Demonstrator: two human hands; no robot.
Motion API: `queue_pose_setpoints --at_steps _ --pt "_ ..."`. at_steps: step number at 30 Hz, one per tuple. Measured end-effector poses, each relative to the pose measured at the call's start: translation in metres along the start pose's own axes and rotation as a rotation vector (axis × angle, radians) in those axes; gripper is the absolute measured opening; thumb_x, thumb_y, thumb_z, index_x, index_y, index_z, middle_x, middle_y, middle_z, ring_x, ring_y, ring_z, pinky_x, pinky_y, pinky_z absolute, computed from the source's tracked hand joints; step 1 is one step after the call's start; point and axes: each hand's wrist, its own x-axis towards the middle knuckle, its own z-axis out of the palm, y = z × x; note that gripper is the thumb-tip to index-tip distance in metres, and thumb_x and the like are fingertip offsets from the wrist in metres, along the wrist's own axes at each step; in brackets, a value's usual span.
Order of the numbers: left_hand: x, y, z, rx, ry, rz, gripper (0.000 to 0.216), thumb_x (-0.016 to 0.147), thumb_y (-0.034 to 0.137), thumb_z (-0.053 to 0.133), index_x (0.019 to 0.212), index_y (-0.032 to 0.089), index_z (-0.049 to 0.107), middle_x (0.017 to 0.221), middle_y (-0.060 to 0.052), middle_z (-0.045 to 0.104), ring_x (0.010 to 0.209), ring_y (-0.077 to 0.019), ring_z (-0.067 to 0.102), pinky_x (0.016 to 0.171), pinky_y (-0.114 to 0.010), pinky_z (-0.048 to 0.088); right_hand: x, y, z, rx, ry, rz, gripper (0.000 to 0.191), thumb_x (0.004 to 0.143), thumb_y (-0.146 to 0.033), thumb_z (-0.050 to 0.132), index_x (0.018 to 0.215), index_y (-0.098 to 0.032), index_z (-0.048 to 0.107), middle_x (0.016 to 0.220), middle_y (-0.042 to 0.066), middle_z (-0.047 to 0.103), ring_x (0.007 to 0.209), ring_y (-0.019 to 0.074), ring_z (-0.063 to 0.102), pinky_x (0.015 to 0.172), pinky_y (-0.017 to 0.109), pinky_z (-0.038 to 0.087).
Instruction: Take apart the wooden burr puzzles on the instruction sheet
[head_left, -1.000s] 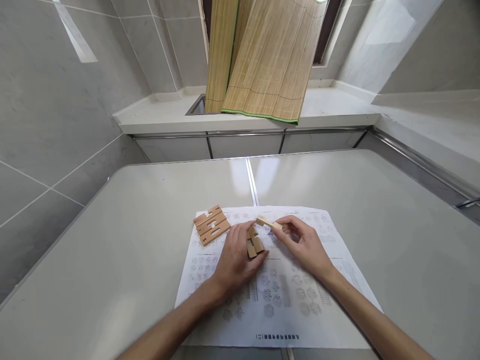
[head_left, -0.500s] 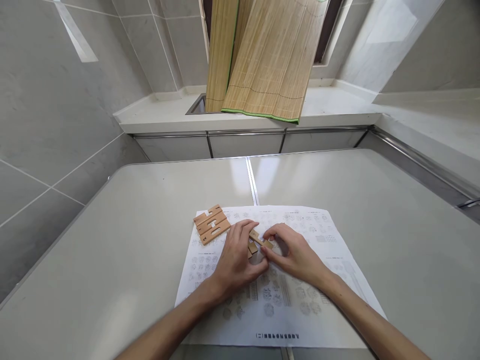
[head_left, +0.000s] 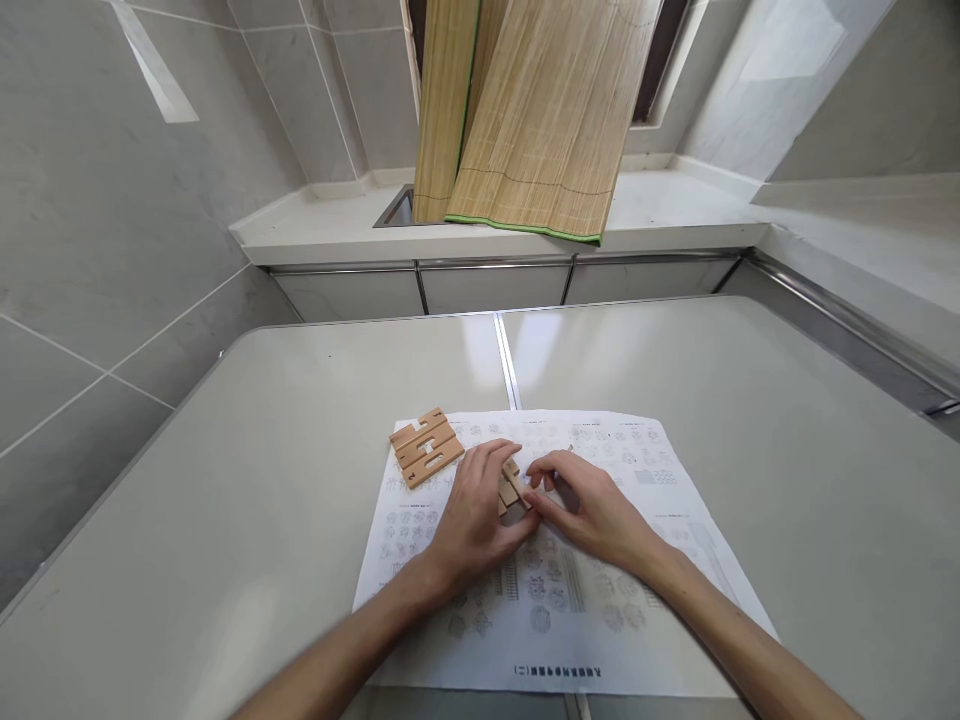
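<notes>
My left hand (head_left: 474, 510) curls around several small notched wooden puzzle pieces (head_left: 511, 488), its fingers behind them and its thumb in front. A narrow bar-shaped piece lies slantwise on top of the others. At the bar's near right end, my right hand (head_left: 581, 500) presses its thumb and bent fingers close together. Its fingertips partly hide that end. My left hand covers part of the pieces. Left of it, flat wooden puzzle pieces with slots and printed numbers (head_left: 426, 447) lie side by side on the corner of the printed sheet (head_left: 555, 650).
The sheet, covered in small diagrams, spreads over a pale grey table (head_left: 225, 480) with a metal seam (head_left: 507, 360). Beyond the table's far edge runs a white counter (head_left: 315, 225) with a sink (head_left: 394, 210) and hanging bamboo mats (head_left: 540, 130). Tiled walls (head_left: 112, 250) stand at the left.
The bar-shaped piece has shifted and turned, and now lies on the other pieces by my left hand. My right fingers moved slightly with it; the flat numbered pieces stayed put.
</notes>
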Motion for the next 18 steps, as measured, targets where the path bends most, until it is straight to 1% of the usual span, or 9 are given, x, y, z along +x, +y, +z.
queue_pose_setpoints --at_steps 6,10,12,13,15,18 --pt "0.001 0.003 -0.001 0.056 -0.001 0.017 0.056 0.085 0.019 0.073 0.137 0.024 0.053 0.137 -0.014 0.062 0.13 -0.0347 0.058 0.109 -0.055 0.05 -0.001 -0.001 -0.004 0.066 -0.103 -0.076 0.014 0.103 -0.036 0.063 0.113 -0.027 0.066 0.103 0.006 0.073 0.095 0.0237 0.067 0.085 0.041 0.056" --pt "0.002 0.007 -0.003 0.121 -0.017 0.045 0.042 0.086 0.021 0.072 0.126 0.024 0.058 0.128 -0.013 0.067 0.125 -0.0351 0.059 0.106 -0.055 0.05 -0.001 -0.002 -0.005 0.124 -0.164 -0.108 0.016 0.104 -0.034 0.061 0.117 -0.029 0.07 0.106 0.005 0.076 0.1 0.0237 0.069 0.089 0.041 0.056" --pt "0.002 0.01 -0.007 0.148 -0.025 0.06 0.032 0.087 0.019 0.068 0.118 0.025 0.061 0.121 -0.011 0.07 0.121 -0.0342 0.061 0.104 -0.055 0.05 -0.001 -0.001 -0.005 0.133 -0.122 -0.086 0.017 0.104 -0.034 0.061 0.117 -0.029 0.071 0.107 0.005 0.077 0.1 0.0232 0.071 0.089 0.041 0.057" --pt "0.002 0.01 -0.009 0.159 -0.031 0.067 0.03 0.087 0.017 0.065 0.116 0.025 0.061 0.118 -0.01 0.071 0.119 -0.0335 0.062 0.104 -0.054 0.051 0.0 -0.001 -0.005 0.124 -0.085 -0.067 0.016 0.104 -0.035 0.061 0.115 -0.029 0.071 0.107 0.005 0.077 0.099 0.023 0.072 0.089 0.04 0.057" --pt "0.003 0.011 -0.014 0.186 -0.057 0.084 0.036 0.085 0.011 0.06 0.118 0.025 0.062 0.117 -0.01 0.072 0.116 -0.0324 0.064 0.102 -0.053 0.052 0.001 0.0 -0.007 0.091 -0.018 -0.017 0.016 0.104 -0.037 0.061 0.111 -0.028 0.072 0.103 0.004 0.077 0.092 0.022 0.072 0.083 0.038 0.057" --pt "0.003 0.01 -0.021 0.241 -0.097 0.107 0.052 0.077 0.006 0.057 0.126 0.023 0.061 0.128 -0.012 0.068 0.119 -0.033 0.063 0.103 -0.052 0.052 0.002 0.002 -0.01 0.057 0.02 0.054 0.02 0.105 -0.04 0.058 0.105 -0.027 0.073 0.091 0.003 0.076 0.073 0.0193 0.066 0.067 0.034 0.053"
